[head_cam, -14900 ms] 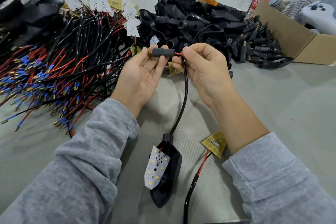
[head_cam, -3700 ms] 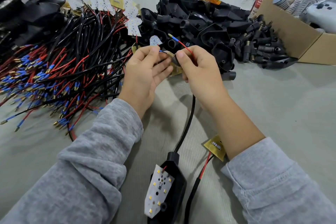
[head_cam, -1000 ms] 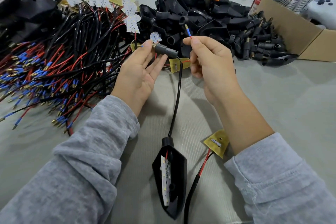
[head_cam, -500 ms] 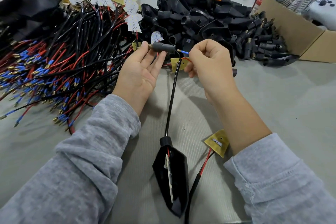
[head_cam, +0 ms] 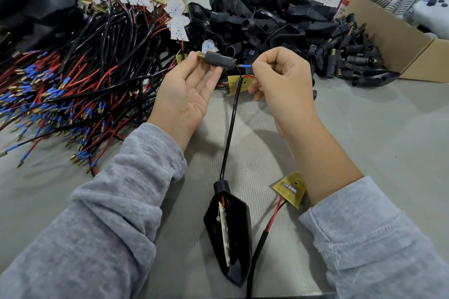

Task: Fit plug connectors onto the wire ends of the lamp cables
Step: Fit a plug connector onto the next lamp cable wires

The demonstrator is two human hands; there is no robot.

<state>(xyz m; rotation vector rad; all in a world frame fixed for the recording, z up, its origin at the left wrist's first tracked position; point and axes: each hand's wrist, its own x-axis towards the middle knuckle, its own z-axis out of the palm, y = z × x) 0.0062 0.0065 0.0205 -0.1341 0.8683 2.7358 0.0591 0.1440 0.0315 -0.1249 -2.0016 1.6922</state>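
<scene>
Lamp shell: a black lamp shell (head_cam: 229,233) lay on the desk (head_cam: 379,143) nearest the person, with a white light board tipped up on its edge inside it.
Lamp cable: a black cable (head_cam: 230,124) ran up from the shell to the two hands.
Yellow board: a small yellow board (head_cam: 290,192) on red and black wires lay just beside the right forearm.
Left hand: the left hand (head_cam: 187,94) was palm up, fingers mostly spread; thumb and fingertips held the black plug connector (head_cam: 220,59), its brass end pointing left.
Right hand: the right hand (head_cam: 283,80) was curled, pinching a blue-tipped wire end (head_cam: 246,65) at the connector's right end; a red wire (head_cam: 247,76) looped below.
Open room: the desk was bare on the right side and in front of the left sleeve.
Wire pile: a big heap of red and black wires (head_cam: 80,80) with blue tips filled the left.
Far pile: black lamp shells and plugs (head_cam: 279,24) lay heaped behind the hands.
Box: a cardboard box (head_cam: 398,43) stood at the far right; a white thing showed inside, too cut off to tell.
</scene>
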